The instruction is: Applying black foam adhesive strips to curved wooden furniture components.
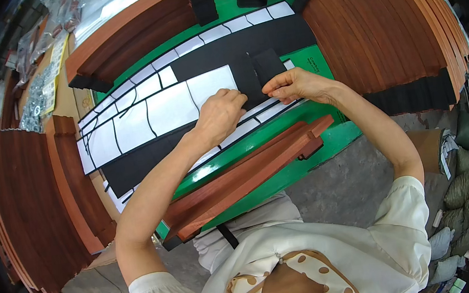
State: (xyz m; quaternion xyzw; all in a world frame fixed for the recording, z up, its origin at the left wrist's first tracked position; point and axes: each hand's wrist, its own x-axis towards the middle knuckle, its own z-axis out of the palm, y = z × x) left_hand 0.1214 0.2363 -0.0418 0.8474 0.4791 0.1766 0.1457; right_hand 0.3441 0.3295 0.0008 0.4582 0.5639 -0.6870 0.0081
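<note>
My left hand [222,116] lies over the right end of a white-backed strip [174,104] crossed by black cut lines. Its fingers are curled together, and what they hold, if anything, is hidden. My right hand [300,87] is closed in a pinch at the lower edge of a small black foam-like piece [269,66]. That piece rests on a larger black sheet [296,32]. Between the two hands, black sheet material shows. More white-backed strips [209,35] with black lines lie along the far side, and others lie partly under my hands.
A green work surface [208,171] carries the sheets. Brown wooden pieces [249,171] lie along its near edge. Brown slats are stacked at left [30,201] and right [377,17]. A brown beam [138,29] lies beyond the sheets. Small metal hardware [39,103] sits far left.
</note>
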